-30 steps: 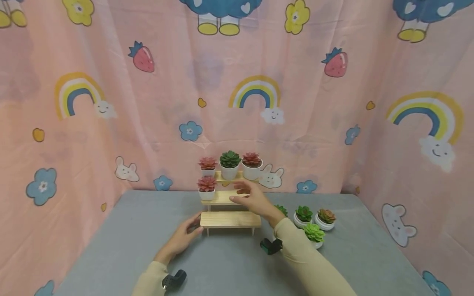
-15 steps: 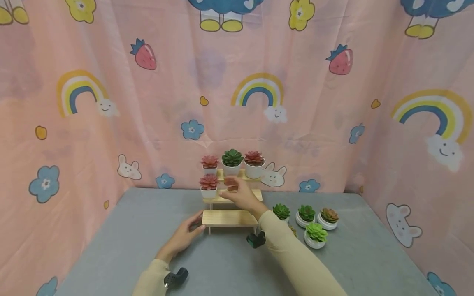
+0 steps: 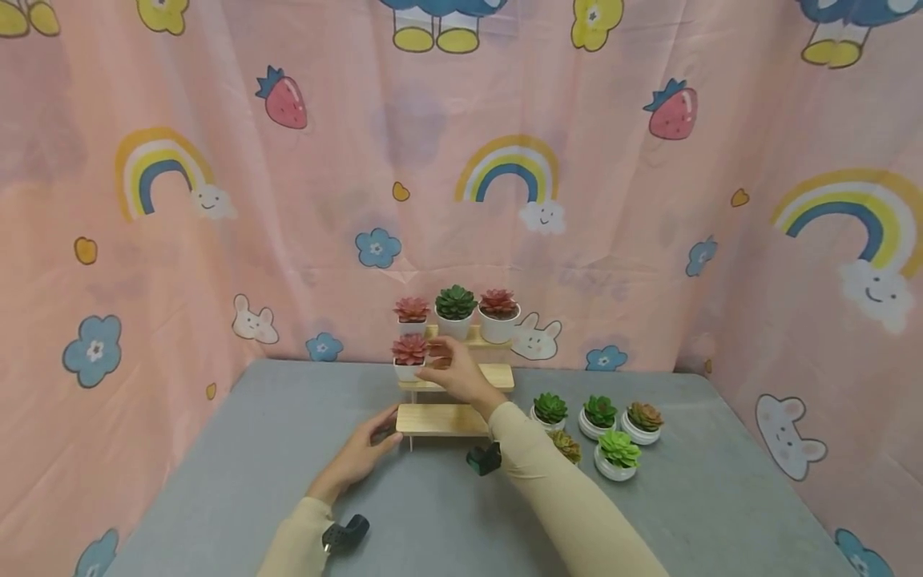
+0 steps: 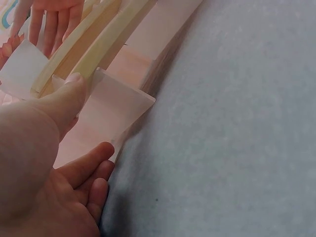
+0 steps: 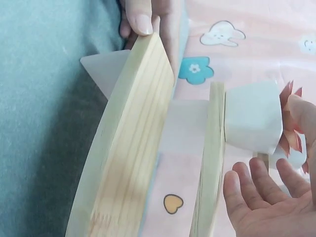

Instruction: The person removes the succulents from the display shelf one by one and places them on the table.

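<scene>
A three-tier wooden display stand (image 3: 440,420) with translucent legs stands on the table. My left hand (image 3: 358,450) holds the left end of its lowest board, thumb on the board's edge in the left wrist view (image 4: 69,98). My right hand (image 3: 461,375) is over the middle tier, beside a pink succulent in a white pot (image 3: 409,358) at that tier's left end. Its thumb overlaps the leaves in the right wrist view, and its fingers (image 5: 256,190) are spread below the pot; whether the thumb touches is unclear.
The top tier bears a pink succulent (image 3: 412,312), a dark green one (image 3: 455,304) and a reddish one (image 3: 499,306). Several potted succulents, among them a bright green one (image 3: 618,453), stand on the grey table (image 3: 692,513) to the right. A pink printed curtain (image 3: 324,200) hangs behind.
My right hand has moved left along the middle tier toward the pink succulent there. The left hand stays at the end of the lowest board. The head view has shifted slightly.
</scene>
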Demonstrator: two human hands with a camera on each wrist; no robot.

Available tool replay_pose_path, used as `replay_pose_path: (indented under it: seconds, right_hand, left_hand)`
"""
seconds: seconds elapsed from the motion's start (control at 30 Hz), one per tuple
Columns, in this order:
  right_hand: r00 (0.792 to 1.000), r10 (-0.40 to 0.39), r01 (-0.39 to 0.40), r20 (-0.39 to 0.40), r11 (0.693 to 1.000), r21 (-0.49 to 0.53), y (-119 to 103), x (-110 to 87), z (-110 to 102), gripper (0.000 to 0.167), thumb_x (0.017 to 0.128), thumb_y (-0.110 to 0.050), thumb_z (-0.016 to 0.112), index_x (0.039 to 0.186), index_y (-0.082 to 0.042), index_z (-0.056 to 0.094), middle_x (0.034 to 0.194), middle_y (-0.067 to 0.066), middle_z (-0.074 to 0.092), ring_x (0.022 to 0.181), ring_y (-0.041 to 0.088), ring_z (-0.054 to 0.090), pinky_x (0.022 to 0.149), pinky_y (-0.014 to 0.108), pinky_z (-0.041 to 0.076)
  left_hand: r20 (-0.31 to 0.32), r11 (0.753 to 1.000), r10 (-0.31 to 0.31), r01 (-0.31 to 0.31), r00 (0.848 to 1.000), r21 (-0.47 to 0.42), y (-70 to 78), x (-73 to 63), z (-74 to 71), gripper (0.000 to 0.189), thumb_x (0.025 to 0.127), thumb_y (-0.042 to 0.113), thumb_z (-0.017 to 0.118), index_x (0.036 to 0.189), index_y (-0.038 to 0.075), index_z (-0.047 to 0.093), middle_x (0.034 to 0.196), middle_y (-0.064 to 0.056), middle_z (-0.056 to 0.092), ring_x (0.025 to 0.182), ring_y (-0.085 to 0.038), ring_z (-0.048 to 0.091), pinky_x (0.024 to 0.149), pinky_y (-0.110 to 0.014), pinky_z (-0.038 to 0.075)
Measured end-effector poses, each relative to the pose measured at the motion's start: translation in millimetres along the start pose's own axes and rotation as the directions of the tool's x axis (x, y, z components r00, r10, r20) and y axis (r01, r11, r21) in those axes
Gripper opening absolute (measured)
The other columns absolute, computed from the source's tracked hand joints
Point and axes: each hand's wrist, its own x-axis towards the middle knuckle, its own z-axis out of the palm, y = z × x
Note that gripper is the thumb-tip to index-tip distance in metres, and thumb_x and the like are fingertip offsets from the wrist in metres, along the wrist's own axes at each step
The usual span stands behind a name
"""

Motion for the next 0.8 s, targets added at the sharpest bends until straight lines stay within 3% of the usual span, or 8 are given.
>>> replay_pose_path:
  seconds: [0.33, 0.8]
  right_hand:
    - [0.998, 0.044, -0.045, -0.045, 0.999, -0.009, -3, 0.5, 12, 0.057, 0.092, -0.006, 0.071, 0.143, 0.005, 0.048, 0.135, 0.026, 0.060, 0.119, 0.041, 0.063, 0.101, 0.047, 0.056]
    - [0.999, 0.023, -0.025, -0.048, 0.999, -0.035, 0, 4.5, 16, 0.053, 0.090, -0.005, 0.074, 0.138, 0.003, 0.052, 0.132, 0.024, 0.062, 0.119, 0.040, 0.063, 0.104, 0.047, 0.054]
  left_hand:
    - [0.003, 1.000, 0.000, 0.000, 1.000, -0.018, -3.0, -1.8, 0.8, 0.062, 0.101, 0.028, 0.062, 0.157, 0.015, 0.038, 0.155, -0.016, 0.048, 0.146, -0.038, 0.042, 0.122, -0.061, 0.030]
    - [0.010, 1.000, 0.023, -0.023, 1.000, -0.022, -0.4, -0.4, -0.5, 0.063, 0.101, 0.026, 0.063, 0.157, 0.010, 0.038, 0.154, -0.019, 0.049, 0.145, -0.040, 0.043, 0.120, -0.061, 0.032]
